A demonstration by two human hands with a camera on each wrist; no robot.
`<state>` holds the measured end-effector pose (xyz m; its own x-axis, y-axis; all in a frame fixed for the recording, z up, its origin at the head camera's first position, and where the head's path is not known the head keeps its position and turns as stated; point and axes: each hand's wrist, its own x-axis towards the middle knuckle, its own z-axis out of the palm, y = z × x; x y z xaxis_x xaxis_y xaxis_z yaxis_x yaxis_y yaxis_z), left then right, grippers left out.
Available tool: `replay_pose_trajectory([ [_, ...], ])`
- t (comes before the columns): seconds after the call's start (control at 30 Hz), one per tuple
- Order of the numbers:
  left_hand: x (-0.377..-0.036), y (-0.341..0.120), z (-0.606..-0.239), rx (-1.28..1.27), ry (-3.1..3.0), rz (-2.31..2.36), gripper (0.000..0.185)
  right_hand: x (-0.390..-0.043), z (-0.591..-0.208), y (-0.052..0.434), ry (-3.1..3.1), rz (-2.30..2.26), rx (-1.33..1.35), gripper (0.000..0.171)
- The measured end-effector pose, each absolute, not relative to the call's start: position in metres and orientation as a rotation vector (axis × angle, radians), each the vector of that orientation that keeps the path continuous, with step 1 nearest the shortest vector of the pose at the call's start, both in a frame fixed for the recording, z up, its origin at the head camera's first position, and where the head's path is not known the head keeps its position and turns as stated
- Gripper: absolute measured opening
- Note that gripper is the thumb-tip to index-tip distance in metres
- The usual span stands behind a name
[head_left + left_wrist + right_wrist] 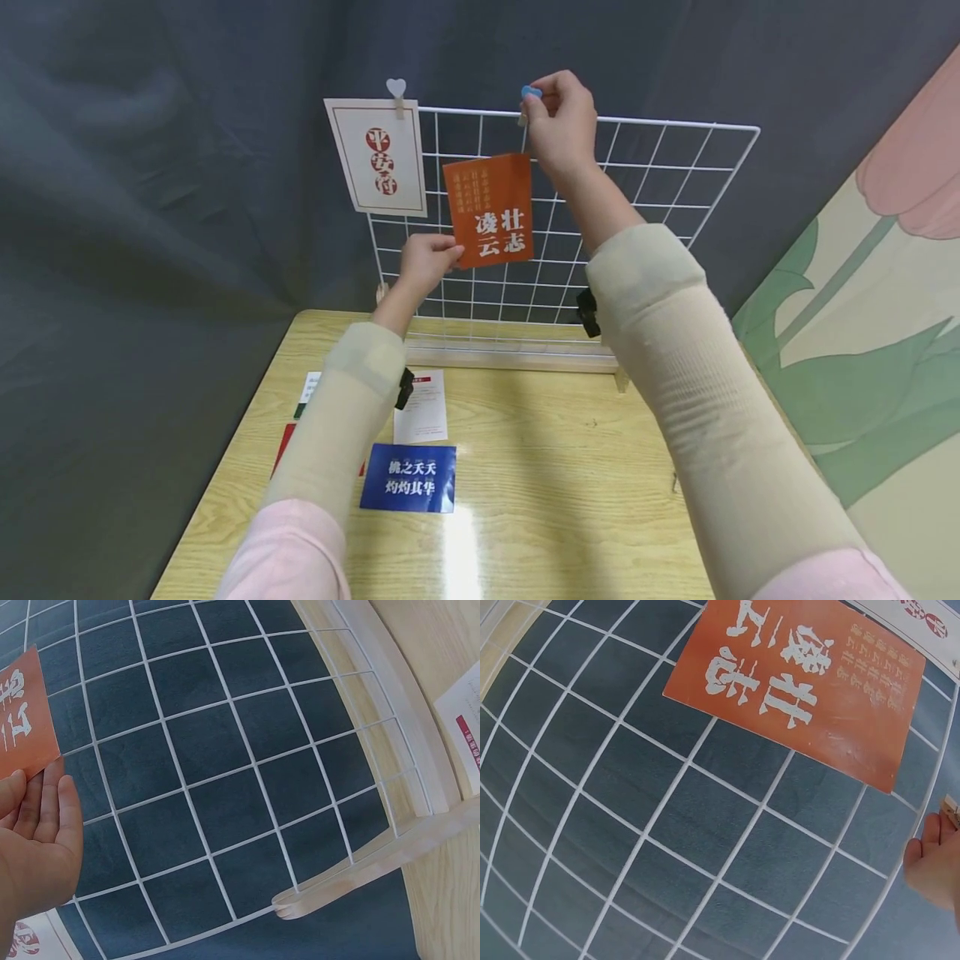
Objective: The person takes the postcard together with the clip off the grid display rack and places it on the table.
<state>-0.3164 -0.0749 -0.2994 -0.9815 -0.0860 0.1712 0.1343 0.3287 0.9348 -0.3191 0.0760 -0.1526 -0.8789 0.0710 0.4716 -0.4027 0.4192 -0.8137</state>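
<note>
My left hand point(429, 265) pinches the lower left corner of an orange card point(491, 208) with white lettering, held up in front of a white wire grid point(555, 242). At the grid's top bar, my right hand point(564, 125) pinches a small wooden clothespin with a blue decoration point(531, 92). The orange card's top edge lies below that clothespin, apart from it. To the left, a white card with red characters point(384, 158) hangs from the grid under a clothespin with a white heart point(397, 88). In the right wrist view, only part of the clothespin point(950, 806) shows at the right edge.
The grid stands in a wooden base point(510, 358) at the back of the wooden table point(555, 467). A blue card point(409, 478), a white printed card point(422, 408) and a partly covered red card point(282, 446) lie at the left. A dark curtain point(187, 167) hangs behind.
</note>
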Motion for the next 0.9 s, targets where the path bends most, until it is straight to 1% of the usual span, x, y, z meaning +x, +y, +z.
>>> replay_pose_trajectory([
  [0.5, -0.314, -0.075, -0.321, -0.049, -2.426, -1.709, 0.019, -0.323, -0.175, 0.089, -2.171, 1.593, 0.337, 0.019],
  [0.9, -0.310, -0.073, -0.342, -0.005, -2.438, -1.767, 0.018, -0.318, -0.199, 0.099, -2.133, 1.579, 0.388, 0.014],
])
